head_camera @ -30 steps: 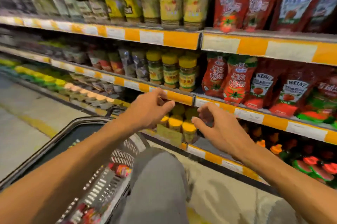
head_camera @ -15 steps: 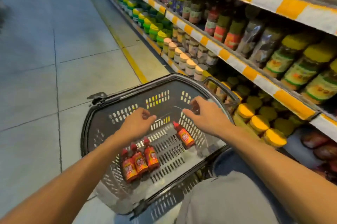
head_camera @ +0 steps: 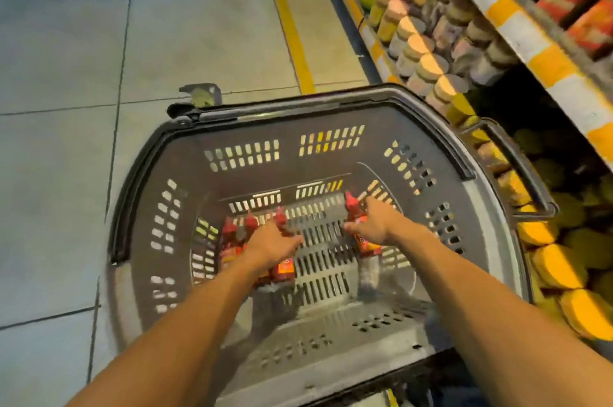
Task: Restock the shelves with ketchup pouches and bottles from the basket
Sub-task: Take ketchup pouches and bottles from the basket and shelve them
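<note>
Progress: late, four red plastic ketchup bottles left in grey slotted basket | left hand on trio, 8 o'clock, grip unclear | right hand curls round lone bottle, 3 o'clock | shelf at 2 o'clock.

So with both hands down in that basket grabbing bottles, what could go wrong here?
1. The left hand reaches over three ketchup bottles lying close together; grabbing several at once, one might slip out.
2. The right hand sits on the single bottle, but the grip is hidden, so it may be loose.
3. The basket stands near the low shelf jars; lifting carelessly could knock them.
</note>
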Action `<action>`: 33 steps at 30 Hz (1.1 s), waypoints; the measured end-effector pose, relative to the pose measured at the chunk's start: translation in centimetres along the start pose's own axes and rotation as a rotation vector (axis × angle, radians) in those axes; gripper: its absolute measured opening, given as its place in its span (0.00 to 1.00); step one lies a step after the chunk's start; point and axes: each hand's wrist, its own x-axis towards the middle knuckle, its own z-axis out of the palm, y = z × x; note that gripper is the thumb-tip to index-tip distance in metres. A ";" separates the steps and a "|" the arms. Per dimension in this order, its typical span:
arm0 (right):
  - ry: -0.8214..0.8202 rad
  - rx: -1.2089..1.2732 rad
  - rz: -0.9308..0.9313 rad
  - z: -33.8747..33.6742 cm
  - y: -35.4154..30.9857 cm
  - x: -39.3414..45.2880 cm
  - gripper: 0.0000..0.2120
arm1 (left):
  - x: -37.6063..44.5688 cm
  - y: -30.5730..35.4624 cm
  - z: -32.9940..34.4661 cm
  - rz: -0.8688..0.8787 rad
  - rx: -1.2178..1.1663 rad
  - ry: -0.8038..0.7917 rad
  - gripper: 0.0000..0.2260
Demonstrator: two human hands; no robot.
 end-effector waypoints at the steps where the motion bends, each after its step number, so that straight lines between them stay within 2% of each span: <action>1: -0.017 0.010 0.016 0.8 0.8 1.1 0.17 | 0.9 -0.3 0.6 -0.020 0.025 -0.010 0.16; 6: -0.025 0.075 0.137 3.3 3.8 6.2 0.27 | 4.3 -2.1 3.1 -0.118 0.207 -0.120 0.21; 9: -0.089 0.064 0.175 4.7 4.1 8.2 0.18 | 5.6 -3.0 4.5 -0.142 0.292 -0.162 0.17; 12: -0.031 0.056 0.201 5.9 3.7 9.4 0.18 | 6.5 -3.3 5.3 -0.171 0.331 -0.108 0.13; 15: 0.033 -0.004 0.229 7.1 3.3 10.0 0.15 | 6.7 -2.6 6.0 -0.145 0.382 -0.114 0.14; 18: 0.038 0.083 0.232 8.2 3.3 10.4 0.10 | 6.4 -2.0 6.5 -0.139 0.383 -0.101 0.13; 19: 0.025 0.099 0.233 7.9 3.3 10.4 0.09 | 6.3 -1.8 6.6 -0.140 0.362 -0.088 0.13; 22: -0.053 0.226 0.187 6.8 3.3 10.4 0.19 | 6.2 -1.7 6.2 -0.162 0.170 -0.029 0.11; 25: -0.099 0.214 0.179 5.0 3.2 9.1 0.12 | 5.3 -1.2 4.9 -0.178 -0.138 -0.011 0.08; 27: -0.079 0.227 0.133 3.2 2.8 7.5 0.10 | 4.2 -0.5 3.3 -0.145 -0.277 0.012 0.09; 33: 0.129 0.225 0.012 -4.0 -0.1 -1.4 0.16 | -1.9 3.9 -2.5 0.033 -0.541 0.053 0.14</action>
